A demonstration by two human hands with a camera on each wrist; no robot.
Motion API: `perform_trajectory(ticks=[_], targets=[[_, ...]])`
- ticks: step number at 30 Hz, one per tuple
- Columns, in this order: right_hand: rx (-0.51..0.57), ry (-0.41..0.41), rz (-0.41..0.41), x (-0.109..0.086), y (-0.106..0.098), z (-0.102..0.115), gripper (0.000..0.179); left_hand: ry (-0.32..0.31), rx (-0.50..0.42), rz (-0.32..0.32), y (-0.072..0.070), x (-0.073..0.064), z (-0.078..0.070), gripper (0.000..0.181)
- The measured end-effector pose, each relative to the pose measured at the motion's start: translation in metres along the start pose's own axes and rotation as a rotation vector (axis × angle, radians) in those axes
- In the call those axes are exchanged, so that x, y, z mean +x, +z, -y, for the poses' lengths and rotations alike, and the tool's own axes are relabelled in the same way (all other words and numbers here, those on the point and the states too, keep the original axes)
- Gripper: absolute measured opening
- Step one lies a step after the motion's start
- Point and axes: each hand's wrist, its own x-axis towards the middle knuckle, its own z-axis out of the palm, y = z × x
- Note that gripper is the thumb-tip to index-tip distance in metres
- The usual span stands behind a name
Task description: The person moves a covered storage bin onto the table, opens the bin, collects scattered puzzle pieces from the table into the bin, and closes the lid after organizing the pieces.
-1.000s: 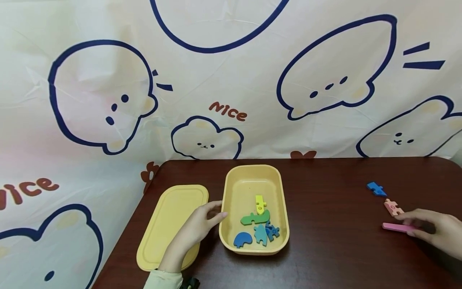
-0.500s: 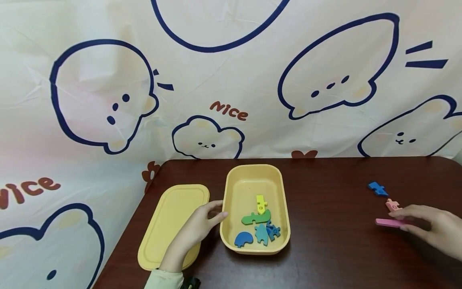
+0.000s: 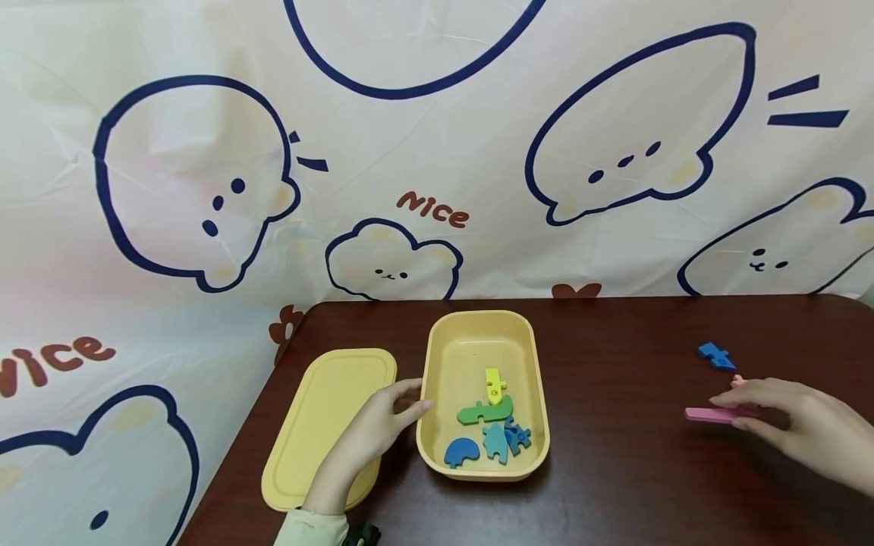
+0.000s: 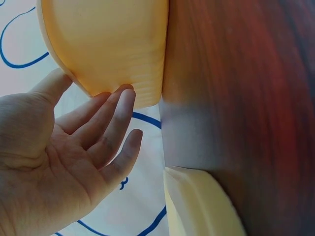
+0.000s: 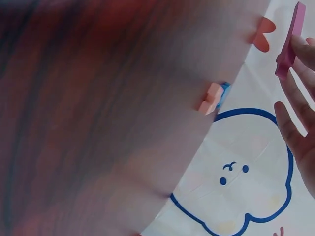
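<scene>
My left hand (image 3: 378,421) holds the left side of a yellow plastic box (image 3: 437,356); its thumb lies at the rim and its fingertips touch the outer wall (image 4: 113,49). Inside the box are a yellow puzzle piece (image 3: 493,387), a green one (image 3: 485,411), a teal one (image 3: 495,442), a dark blue one (image 3: 517,436) and a rounded blue one (image 3: 461,452). Over the table's right side, my right hand (image 3: 799,425) pinches a pink puzzle piece (image 5: 290,44) between thumb and fingers. That hand mostly hides a peach puzzle piece (image 5: 211,98) in the head view.
A blue puzzle piece (image 3: 715,356) lies on the dark brown table (image 3: 614,379) beyond my right hand. The box's yellow lid (image 3: 328,409) lies left of the box, partly under my left forearm. A cartoon-printed cloth (image 3: 498,250) hangs behind the table.
My right hand has moved left with the pink piece, passing in front of the peach piece and now covering most of it. The left hand and the box stay in place.
</scene>
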Motion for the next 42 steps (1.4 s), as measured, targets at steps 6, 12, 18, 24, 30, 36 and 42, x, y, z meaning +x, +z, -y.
perform_trajectory(ticks=[6,12,18,24,30,36,42], targets=[[0.041,0.018,0.055,0.01,-0.003,0.012,0.05,-0.002,-0.001,-0.007,-0.001,-0.001,-0.001,0.043],[0.122,-0.013,0.051,0.016,-0.003,0.023,0.05,0.0,-0.002,0.0,-0.002,-0.002,-0.002,0.042],[0.174,-0.049,0.038,0.022,-0.002,0.032,0.053,-0.005,-0.005,0.001,-0.002,-0.001,-0.002,0.043],[0.217,-0.136,0.004,0.029,0.0,0.04,0.06,0.001,0.008,-0.005,-0.001,-0.001,-0.001,0.043],[0.247,-0.172,-0.002,0.036,0.002,0.047,0.062,0.02,0.002,-0.006,0.0,-0.002,0.001,0.042],[0.282,-0.167,0.022,0.044,0.004,0.057,0.06,0.017,-0.014,-0.009,-0.001,-0.002,0.001,0.043],[0.346,-0.215,0.025,0.053,0.005,0.063,0.06,0.027,-0.026,-0.003,0.0,-0.001,0.001,0.043]])
